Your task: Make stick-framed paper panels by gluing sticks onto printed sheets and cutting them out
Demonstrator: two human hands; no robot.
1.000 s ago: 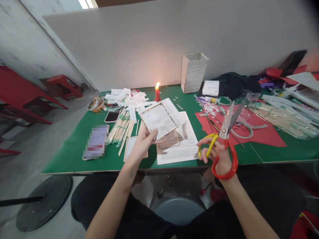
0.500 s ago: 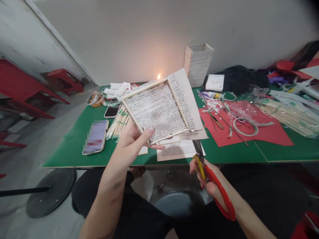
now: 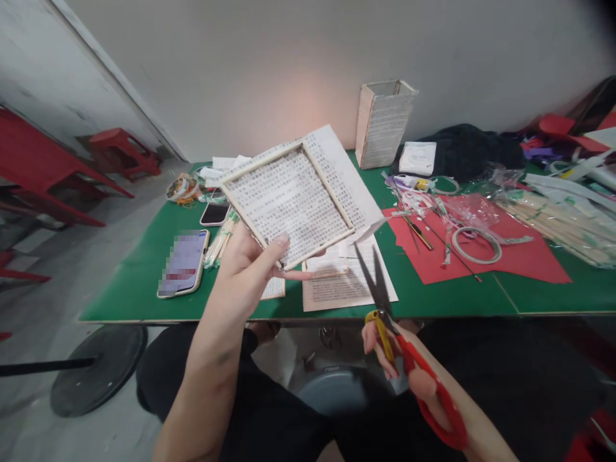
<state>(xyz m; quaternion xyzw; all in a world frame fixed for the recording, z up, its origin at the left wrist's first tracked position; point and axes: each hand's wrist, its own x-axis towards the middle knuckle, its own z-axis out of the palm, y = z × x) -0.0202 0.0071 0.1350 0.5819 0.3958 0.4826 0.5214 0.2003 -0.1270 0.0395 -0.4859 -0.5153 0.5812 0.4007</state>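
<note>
The left hand (image 3: 250,269) pinches the near corner of the frame (image 3: 289,202), fingers (image 3: 275,246) closed on it. It holds the frame tilted above the tabletop (image 3: 144,276), likely so the loose paper margin hangs free. Right of those fingers, just below that margin, the scissors (image 3: 380,298) point up with blades spread. The right hand (image 3: 404,366) grips their loops. A sheet (image 3: 346,289) lies beneath.

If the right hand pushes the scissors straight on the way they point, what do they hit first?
Probably the paper flap sticking out from the paper-covered frame that the left hand holds up. The scissors in the right hand point up at it, blades open; depth is hard to judge.
</note>
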